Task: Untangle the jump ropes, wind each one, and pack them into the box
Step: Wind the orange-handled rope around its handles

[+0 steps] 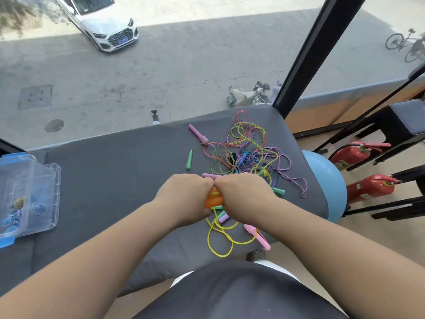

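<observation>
Between left hand (186, 199), right hand (246, 198): orange handle (213, 200) crosswise.

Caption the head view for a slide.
Left hand and right hand grip an orange handle beside tangled jump ropes on a grey cushion, clear box at left.

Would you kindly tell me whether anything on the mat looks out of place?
Yes: the ropes lie in one knotted heap on the mat's right side, cords crossing, handles scattered. A pink handle sits right at the near edge, where it might slip off. The box looks fine.
</observation>
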A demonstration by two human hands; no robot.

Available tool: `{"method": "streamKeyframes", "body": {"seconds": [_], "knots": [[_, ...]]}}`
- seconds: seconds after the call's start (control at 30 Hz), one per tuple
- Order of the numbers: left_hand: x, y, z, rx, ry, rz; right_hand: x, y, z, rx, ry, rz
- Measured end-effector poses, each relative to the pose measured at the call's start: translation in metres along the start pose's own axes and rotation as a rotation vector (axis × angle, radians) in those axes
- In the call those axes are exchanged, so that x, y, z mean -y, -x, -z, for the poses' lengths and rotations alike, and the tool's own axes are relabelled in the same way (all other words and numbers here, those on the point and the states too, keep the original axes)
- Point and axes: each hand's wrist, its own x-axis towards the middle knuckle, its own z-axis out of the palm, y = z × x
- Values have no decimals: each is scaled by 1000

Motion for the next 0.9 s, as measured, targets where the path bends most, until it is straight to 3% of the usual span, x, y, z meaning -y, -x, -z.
{"method": "streamKeyframes", "body": {"seconds": [0.17,0.33,0.67,0.9], "knots": [[-2,0,2,-92,362,102,-16,-2,-1,-58,-80,1],[-1,-4,-1,-130,397,81,-23,4,-3,-47,-169,-4],[-13,-15,-4,-4,461,79,-22,3,-13,-82,-82,-114],[-19,-22,6,227,603,187,-27,9,-7,-157,12,-41]]}}
